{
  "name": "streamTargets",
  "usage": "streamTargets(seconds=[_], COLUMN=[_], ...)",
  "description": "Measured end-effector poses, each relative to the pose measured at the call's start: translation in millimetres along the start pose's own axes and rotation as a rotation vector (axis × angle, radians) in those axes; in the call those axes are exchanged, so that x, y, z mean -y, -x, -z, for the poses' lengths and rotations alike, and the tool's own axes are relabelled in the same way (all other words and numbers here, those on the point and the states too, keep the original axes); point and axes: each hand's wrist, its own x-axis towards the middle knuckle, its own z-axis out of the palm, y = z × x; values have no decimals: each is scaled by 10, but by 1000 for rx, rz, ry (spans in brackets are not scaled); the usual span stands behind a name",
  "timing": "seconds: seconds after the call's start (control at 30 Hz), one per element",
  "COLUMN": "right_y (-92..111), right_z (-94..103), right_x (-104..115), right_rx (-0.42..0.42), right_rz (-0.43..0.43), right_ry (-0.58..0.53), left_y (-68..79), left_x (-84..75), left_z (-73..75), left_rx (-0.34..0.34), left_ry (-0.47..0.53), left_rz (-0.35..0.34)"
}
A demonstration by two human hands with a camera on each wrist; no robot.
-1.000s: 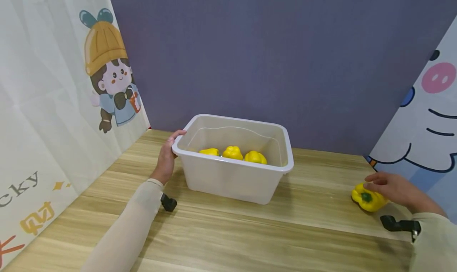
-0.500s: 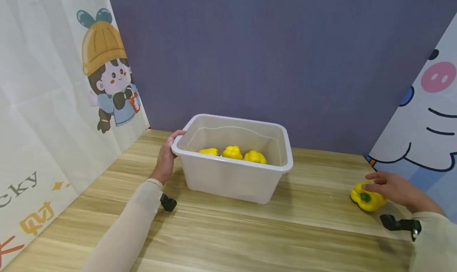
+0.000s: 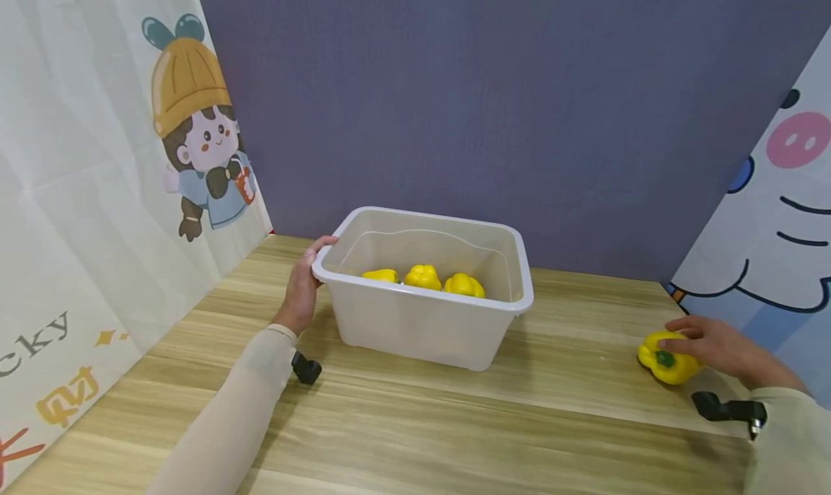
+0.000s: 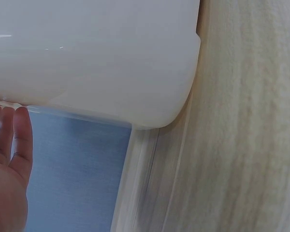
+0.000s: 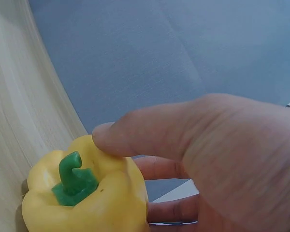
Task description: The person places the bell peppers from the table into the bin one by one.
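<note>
A pale plastic bin point(image 3: 415, 329) stands on the wooden table, with three yellow bell peppers visible inside, the middle one point(image 3: 423, 277) among them. My left hand point(image 3: 302, 286) grips the bin's left rim; in the left wrist view several fingers point(image 4: 22, 140) touch the bin's wall from outside. At the far right, another yellow bell pepper point(image 3: 669, 358) lies on its side on the table, its green stem point(image 5: 75, 181) facing left. My right hand point(image 3: 720, 347) holds this pepper, thumb on top near the stem and fingers round the far side, as the right wrist view shows.
A dark blue-grey panel point(image 3: 493, 105) rises behind the table point(image 3: 415, 430). White printed sheets hang at both sides, the left one point(image 3: 71, 156) with a cartoon child and the right one point(image 3: 772, 242) with a cartoon pig snout.
My right thumb has settled slightly lower on the pepper, closer to the stem. The left hand and the bin have stayed where they were.
</note>
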Motion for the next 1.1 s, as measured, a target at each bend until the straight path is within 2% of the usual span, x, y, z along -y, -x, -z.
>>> streamTargets(seconds=[1.1], right_y=[-4], right_z=[-57], right_x=[-39], right_rx=[2], right_rz=[-13], right_ry=[1], left_y=[5], left_x=[-14], left_z=[2], left_rx=[3], left_ry=[-1], left_rz=[-2])
